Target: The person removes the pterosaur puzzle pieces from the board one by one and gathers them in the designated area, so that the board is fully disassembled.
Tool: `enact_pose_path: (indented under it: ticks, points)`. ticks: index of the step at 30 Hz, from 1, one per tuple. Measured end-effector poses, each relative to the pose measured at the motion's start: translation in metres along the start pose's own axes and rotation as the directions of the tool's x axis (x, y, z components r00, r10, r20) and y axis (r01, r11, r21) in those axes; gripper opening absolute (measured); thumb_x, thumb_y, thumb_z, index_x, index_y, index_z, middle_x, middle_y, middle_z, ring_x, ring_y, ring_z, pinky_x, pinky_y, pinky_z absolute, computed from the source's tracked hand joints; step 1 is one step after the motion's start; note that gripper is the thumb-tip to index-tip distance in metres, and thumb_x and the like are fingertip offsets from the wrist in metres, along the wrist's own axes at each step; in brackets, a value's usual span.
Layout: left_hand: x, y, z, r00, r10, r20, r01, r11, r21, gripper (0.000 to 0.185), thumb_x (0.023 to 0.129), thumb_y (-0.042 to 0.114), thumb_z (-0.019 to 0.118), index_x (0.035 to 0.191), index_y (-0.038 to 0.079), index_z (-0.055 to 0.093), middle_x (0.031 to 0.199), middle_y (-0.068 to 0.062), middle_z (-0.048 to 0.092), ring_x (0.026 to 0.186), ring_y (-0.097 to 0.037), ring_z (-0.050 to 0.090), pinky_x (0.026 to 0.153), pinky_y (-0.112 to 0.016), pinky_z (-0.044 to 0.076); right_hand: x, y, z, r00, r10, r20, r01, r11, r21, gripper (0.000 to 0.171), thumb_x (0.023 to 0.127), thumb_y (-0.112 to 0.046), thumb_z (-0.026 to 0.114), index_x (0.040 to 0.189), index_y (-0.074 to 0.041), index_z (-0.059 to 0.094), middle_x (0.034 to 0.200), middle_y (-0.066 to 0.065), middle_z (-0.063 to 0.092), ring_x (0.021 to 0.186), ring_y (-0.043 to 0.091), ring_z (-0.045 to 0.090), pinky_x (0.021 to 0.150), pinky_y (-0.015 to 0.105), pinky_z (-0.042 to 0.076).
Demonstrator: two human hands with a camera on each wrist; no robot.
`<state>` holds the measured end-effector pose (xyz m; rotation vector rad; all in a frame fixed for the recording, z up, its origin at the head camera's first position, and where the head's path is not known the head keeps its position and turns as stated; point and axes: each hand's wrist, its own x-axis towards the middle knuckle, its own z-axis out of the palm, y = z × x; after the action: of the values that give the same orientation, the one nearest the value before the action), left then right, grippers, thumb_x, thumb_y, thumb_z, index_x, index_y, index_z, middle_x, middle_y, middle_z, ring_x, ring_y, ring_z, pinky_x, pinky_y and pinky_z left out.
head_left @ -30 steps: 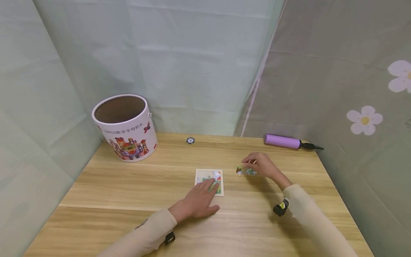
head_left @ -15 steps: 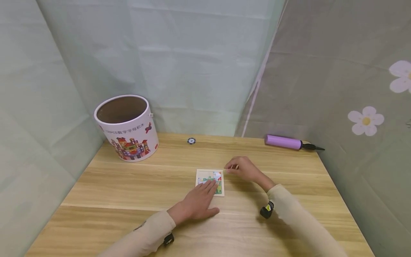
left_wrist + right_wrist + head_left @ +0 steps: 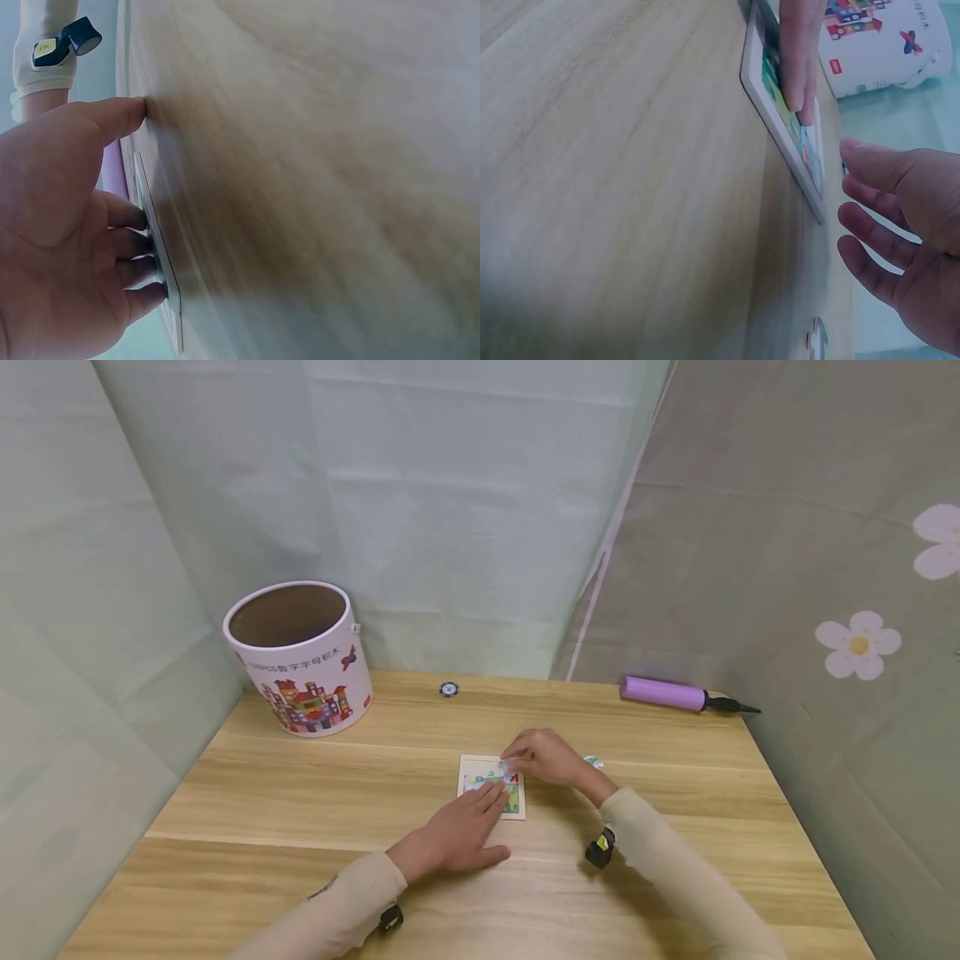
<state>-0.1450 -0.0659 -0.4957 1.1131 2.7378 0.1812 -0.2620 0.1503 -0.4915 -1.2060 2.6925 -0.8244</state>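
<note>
- wooden table (image 3: pixel 300 793) carries everything; the round toy bucket (image 3: pixel 303 660) stands at its far left corner, a purple pump (image 3: pixel 663 692) at the far right, well apart from the work
- puzzle board (image 3: pixel 491 785) lies flat mid-table; left hand (image 3: pixel 457 835) rests on its near edge with fingers straight, released, pinning it down
- right hand (image 3: pixel 543 756) hovers over the board's far right corner; the head view hides its fingertips, so whether it grasps a piece I cannot tell
- a loose puzzle piece (image 3: pixel 593 762) lies just beside the board on the right
- risk, as I judge it: if the left hand lifts, the thin board could slide; a piece pressed askew could pop its neighbours out
- right wrist view alone shows the right-hand fingers (image 3: pixel 870 225) relaxed and spread just off the board's edge (image 3: pixel 780 127); left wrist view is blurred, showing only the left fingers (image 3: pixel 131 247) against the board's rim
</note>
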Motion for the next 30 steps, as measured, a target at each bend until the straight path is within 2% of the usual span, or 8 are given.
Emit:
enact_pose_path:
  ticks: [6,15,23,30]
  points:
    - [-0.001,-0.001,0.001,1.0,0.003,-0.006,-0.002,1.0,0.014,0.081,0.102,0.053,0.051,0.157,-0.004,0.032,0.166,-0.019,0.028,0.154,-0.031,0.025,0.124,-0.041,0.026,0.004,-0.002,0.006,0.999,-0.01,0.03,0.011,1.0,-0.027,0.013,0.094,-0.018,0.075,0.104,-0.012,0.081,0.103,0.001,0.076,0.096,0.015,0.069,0.086,0.032,0.057]
    - [0.0,-0.002,0.004,1.0,0.014,-0.023,-0.014,1.0,0.026,0.081,0.102,0.053,0.051,0.156,-0.005,0.033,0.164,-0.02,0.03,0.154,-0.032,0.027,0.124,-0.041,0.026,0.008,-0.003,0.01,0.997,-0.037,0.067,0.041,0.997,-0.06,0.009,0.093,-0.014,0.076,0.1,-0.013,0.082,0.098,-0.001,0.072,0.093,0.013,0.065,0.084,0.031,0.056]
    - [-0.001,-0.001,0.003,0.999,0.022,-0.03,-0.021,0.999,0.024,0.081,0.102,0.052,0.052,0.155,-0.007,0.034,0.163,-0.022,0.031,0.153,-0.034,0.028,0.124,-0.042,0.027,0.008,-0.004,0.011,0.997,-0.017,0.08,0.022,0.998,-0.053,0.008,0.093,-0.015,0.077,0.099,-0.014,0.082,0.101,0.0,0.068,0.091,0.012,0.063,0.083,0.03,0.054]
    - [0.0,0.0,0.002,1.0,0.006,-0.008,-0.006,1.0,0.014,0.081,0.102,0.052,0.051,0.156,-0.006,0.033,0.165,-0.021,0.028,0.154,-0.032,0.026,0.125,-0.041,0.025,0.006,-0.004,0.014,0.998,0.004,0.06,0.0,0.999,-0.053,0.007,0.092,-0.015,0.076,0.097,-0.015,0.081,0.107,0.002,0.069,0.1,0.017,0.064,0.092,0.039,0.053]
